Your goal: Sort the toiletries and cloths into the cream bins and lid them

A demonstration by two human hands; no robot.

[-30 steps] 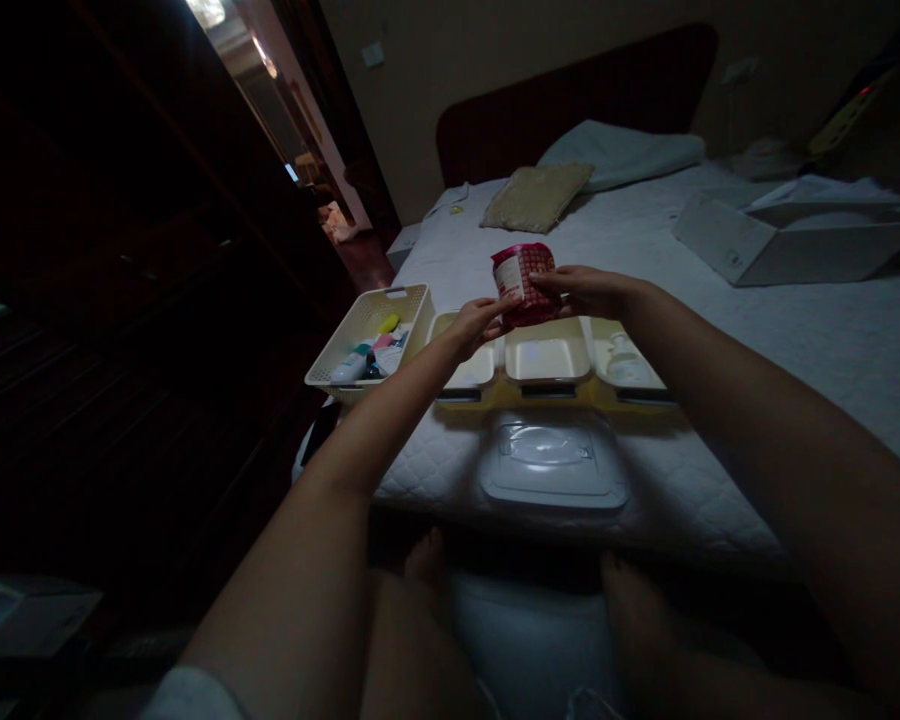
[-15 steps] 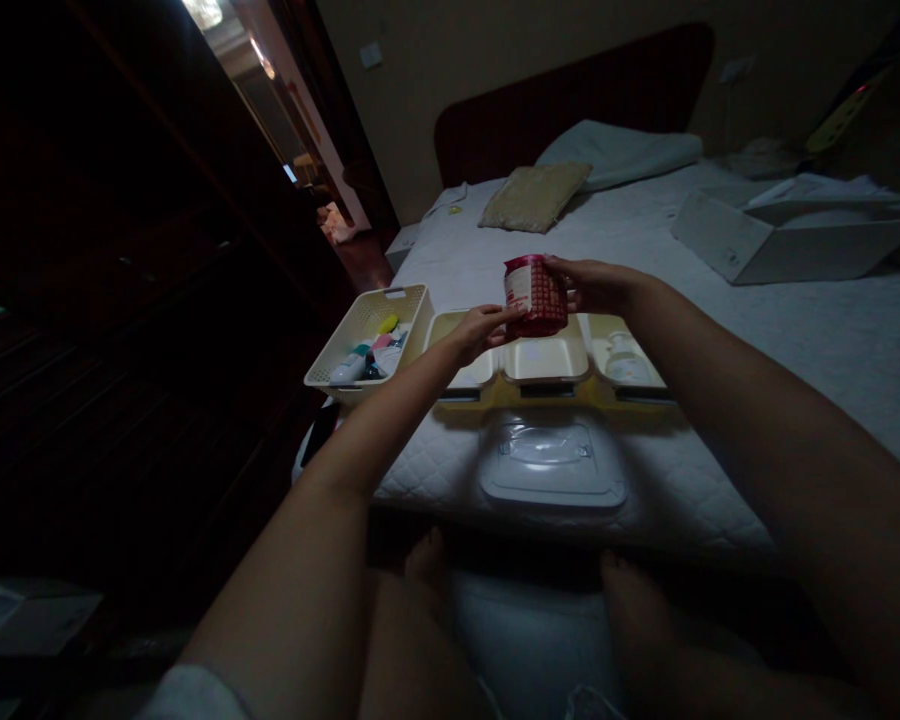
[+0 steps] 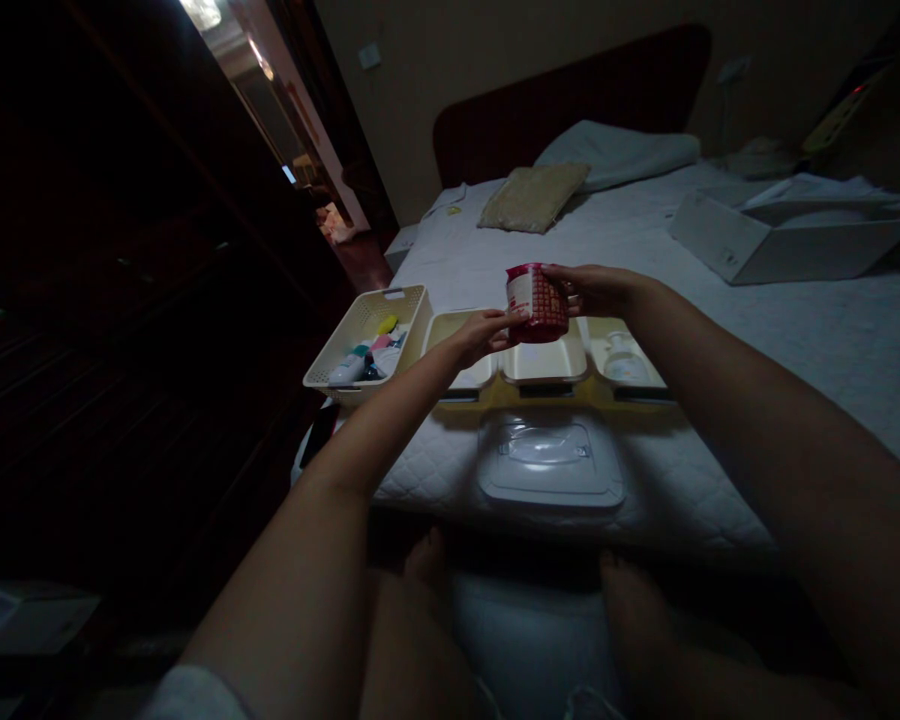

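While both hands are raised near the centre of the frame, a red packet (image 3: 544, 308) is held between them, above the middle bin (image 3: 544, 364) and apart from it. The left hand (image 3: 486, 334) has the packet by its lower left side, thumb across the pale label, fingers partly curled beneath. The right hand (image 3: 598, 290) grips the right side, its thumb near the top edge and its fingers bent around the far side; both grips are closed only as far as the packet's width allows.

Beneath the hands, three cream bins stand in a row. The left bin (image 3: 484, 372) is partly hidden by the left forearm, and the right bin (image 3: 598, 345) holds a pump bottle (image 3: 624, 362). Below the row, in the lower centre of the frame, a pale lid (image 3: 551, 472) lies flat on the bed (image 3: 457, 262).

Left of centre, a basket (image 3: 361, 315) contains a white bottle (image 3: 346, 368), a yellow item (image 3: 388, 324) and other small things too dim to name. A dark flat object (image 3: 320, 432) lies just below it. In the upper centre, a beige cushion (image 3: 534, 198) rests before a dark headboard (image 3: 570, 100), touching pale bedding (image 3: 619, 155). A white box (image 3: 724, 240) sits at the upper right.
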